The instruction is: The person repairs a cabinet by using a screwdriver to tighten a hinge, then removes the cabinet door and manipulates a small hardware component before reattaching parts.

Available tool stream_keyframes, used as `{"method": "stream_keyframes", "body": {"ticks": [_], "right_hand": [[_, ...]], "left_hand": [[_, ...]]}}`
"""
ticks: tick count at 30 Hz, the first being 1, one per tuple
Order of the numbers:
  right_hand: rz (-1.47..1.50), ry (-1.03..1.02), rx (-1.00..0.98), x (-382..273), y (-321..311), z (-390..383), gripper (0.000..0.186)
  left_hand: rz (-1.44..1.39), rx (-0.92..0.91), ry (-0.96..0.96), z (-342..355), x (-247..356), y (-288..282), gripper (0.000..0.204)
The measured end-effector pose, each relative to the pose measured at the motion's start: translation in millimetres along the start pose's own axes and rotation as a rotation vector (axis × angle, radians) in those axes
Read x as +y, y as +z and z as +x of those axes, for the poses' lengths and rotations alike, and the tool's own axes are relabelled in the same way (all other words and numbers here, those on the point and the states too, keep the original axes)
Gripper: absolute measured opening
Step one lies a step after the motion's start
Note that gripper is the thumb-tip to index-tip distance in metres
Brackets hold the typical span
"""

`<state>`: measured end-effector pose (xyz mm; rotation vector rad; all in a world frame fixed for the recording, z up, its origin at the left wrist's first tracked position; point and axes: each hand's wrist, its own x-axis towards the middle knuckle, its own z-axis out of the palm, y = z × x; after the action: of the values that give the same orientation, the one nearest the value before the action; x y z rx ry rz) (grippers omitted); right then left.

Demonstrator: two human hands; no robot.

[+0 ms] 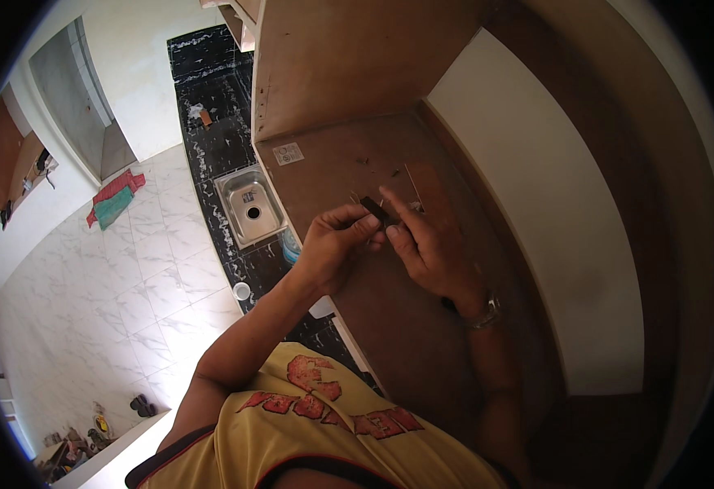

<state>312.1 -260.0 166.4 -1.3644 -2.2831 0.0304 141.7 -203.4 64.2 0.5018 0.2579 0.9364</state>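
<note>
Yellow shirt [316,420] sits closest to my cam. Beyond it, L hand [334,244] pinches a small dark piece [373,209] btwn thumb and fingers, held above the brown board [410,350]. R hand [434,248] is right beside it, index stretched out, thumb apart; can't tell from my end if it grips the piece too. Progress, my guess: approx midway. Piece is in hand, not set down or fixed; small loose bits [395,173] lie on the board, prob. unused. Other stuff: reddish-brown flat piece [430,191] near R fingers, steel sink [235,200] and white cup [242,291] off left. Obstacles: upright brown panel [357,65] boxes in the far side; fingers partly hide the piece.
</note>
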Motion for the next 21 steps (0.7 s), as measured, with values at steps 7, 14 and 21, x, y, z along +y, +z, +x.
{"method": "stream_keyframes", "body": {"ticks": [7, 14, 21], "right_hand": [[0.07, 0.06, -0.056, 2.5, 1.6, -4.0, 0.047], [0.131, 0.139, -0.04, -6.6, -9.3, -0.6, 0.048], [0.078, 0.03, -0.02, -7.6, -4.6, 0.9, 0.052]], "left_hand": [[0.018, -0.054, -0.022, -4.0, 1.7, 2.0, 0.011], [-0.022, 0.005, -0.062, -3.0, 6.3, 1.8, 0.01], [-0.05, -0.087, -0.097, 0.1, 5.8, -3.1, 0.006]]}}
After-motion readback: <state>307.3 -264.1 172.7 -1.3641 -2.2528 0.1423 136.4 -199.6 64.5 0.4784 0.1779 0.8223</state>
